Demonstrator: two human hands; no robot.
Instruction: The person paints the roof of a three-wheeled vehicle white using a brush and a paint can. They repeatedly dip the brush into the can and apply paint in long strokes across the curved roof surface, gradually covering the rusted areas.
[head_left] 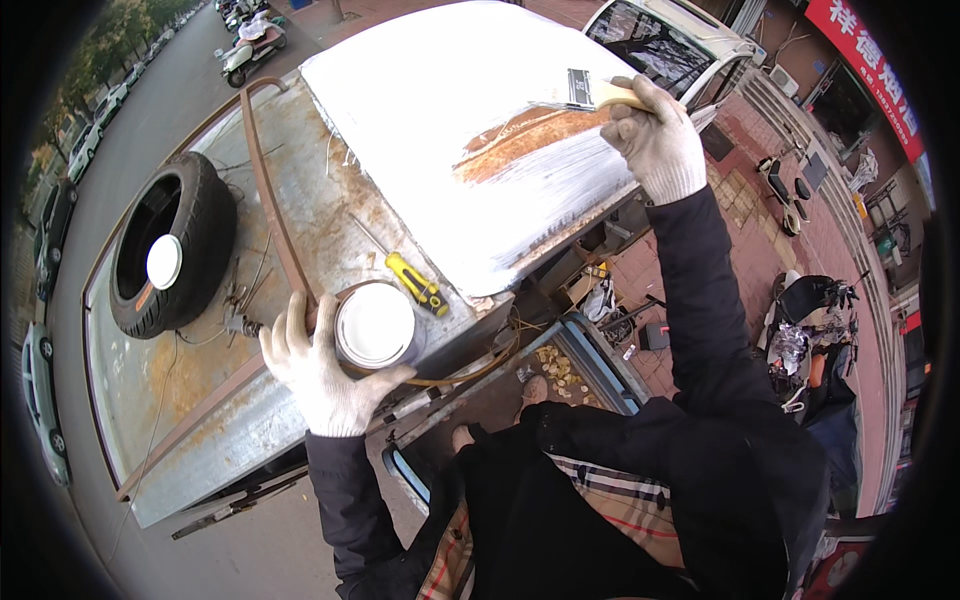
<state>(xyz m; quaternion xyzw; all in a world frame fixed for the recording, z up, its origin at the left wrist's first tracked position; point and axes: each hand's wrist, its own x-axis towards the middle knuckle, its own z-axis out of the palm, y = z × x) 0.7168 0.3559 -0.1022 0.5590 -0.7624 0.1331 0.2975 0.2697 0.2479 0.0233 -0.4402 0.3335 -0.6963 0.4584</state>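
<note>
My right hand (656, 140), in a pale work glove, is closed round the handle of a flat paintbrush (590, 91). The brush's bristle end is over a white-coated sheet-metal panel (420, 80), beside a bare rusty brown patch (530, 140). My left hand (325, 368), gloved too, curls its fingers and thumb around the side of a paint can (375, 325) full of white paint. Near the roof's edge the can stands upright on rusty metal. A yellow and black screwdriver (416, 284) lies just beyond it, its shaft pointing away from me.
A tyre (172, 246) lies at the left with a round white lid (164, 262) on it. A rusty metal bar (272, 190) crosses the roof. Below me is a blue-edged step platform (605, 365). A white vehicle (660, 45) and parked scooters (252, 48) stand beyond.
</note>
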